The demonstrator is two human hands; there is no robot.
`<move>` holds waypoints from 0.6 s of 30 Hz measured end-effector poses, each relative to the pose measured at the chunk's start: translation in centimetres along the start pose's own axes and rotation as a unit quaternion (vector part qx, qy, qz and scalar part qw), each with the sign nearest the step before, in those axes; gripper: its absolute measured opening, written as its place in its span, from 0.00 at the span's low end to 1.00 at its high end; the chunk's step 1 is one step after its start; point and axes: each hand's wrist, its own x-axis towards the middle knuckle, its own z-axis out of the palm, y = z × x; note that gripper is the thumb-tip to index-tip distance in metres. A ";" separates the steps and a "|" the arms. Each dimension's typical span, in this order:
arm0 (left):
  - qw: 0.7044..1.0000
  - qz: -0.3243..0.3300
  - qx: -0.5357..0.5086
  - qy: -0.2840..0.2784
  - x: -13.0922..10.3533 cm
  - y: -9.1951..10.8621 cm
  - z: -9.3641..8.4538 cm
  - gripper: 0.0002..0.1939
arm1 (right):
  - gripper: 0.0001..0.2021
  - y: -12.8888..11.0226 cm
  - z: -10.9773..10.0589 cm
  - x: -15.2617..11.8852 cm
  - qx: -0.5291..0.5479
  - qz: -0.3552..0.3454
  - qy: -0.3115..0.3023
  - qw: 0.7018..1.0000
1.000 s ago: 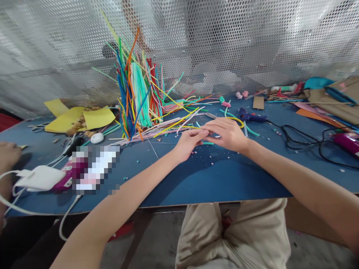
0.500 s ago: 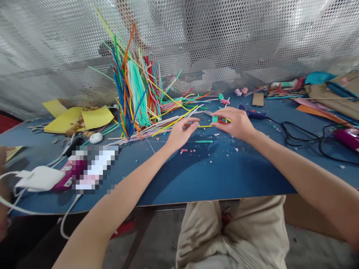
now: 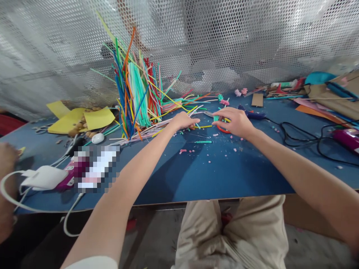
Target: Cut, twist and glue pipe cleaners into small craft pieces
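Note:
My right hand (image 3: 234,120) is closed, with thumb and fingers pinched on a small teal bundle of pipe cleaner pieces (image 3: 215,118). Red-handled scissors (image 3: 223,129) show just under that hand; I cannot tell whether it touches them. To the left, my left hand (image 3: 185,121) reaches palm down to the table, its fingers bent and closed at a short teal pipe cleaner piece (image 3: 198,126). Its fingertips are partly hidden. A yellow pipe cleaner (image 3: 206,126) lies between the hands. Nearer me rests a teal fuzzy strip on a thin wire (image 3: 203,142).
Tall bunches of coloured pipe cleaners (image 3: 137,93) stand at the back left. A phone (image 3: 98,168), white charger (image 3: 45,177) and cables lie front left, beside another person's hand (image 3: 7,157). A glue gun (image 3: 254,114) with black cord (image 3: 300,138) is at right. Pink scraps (image 3: 183,151) dot the blue table.
My left hand has moved forward and turned palm down, fingers lowered to the teal pieces. My right hand stays nearly in place, with more of the red scissor handle showing.

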 end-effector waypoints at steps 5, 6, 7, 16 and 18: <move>0.995 -0.037 -0.075 -0.050 0.9 0.6 0.4 0.15 | 0.15 0.3 0.2 -0.2 0.022 -0.022 -0.027 0.999; 0.995 -0.036 -0.081 -0.051 0.8 0.6 0.3 0.14 | 0.15 0.3 0.2 -0.2 0.025 -0.019 -0.031 0.999; 0.995 -0.031 -0.088 -0.045 0.8 0.5 0.3 0.13 | 0.15 0.2 0.3 -0.2 0.027 -0.017 -0.035 0.999; 0.927 0.100 -0.355 0.061 -2.3 -0.7 0.4 0.09 | 0.16 -1.9 0.7 0.0 0.026 -0.002 -0.025 0.999; 0.909 0.118 -0.393 0.068 -3.9 -0.7 1.1 0.10 | 0.15 -2.6 0.8 0.2 0.029 -0.006 -0.025 0.999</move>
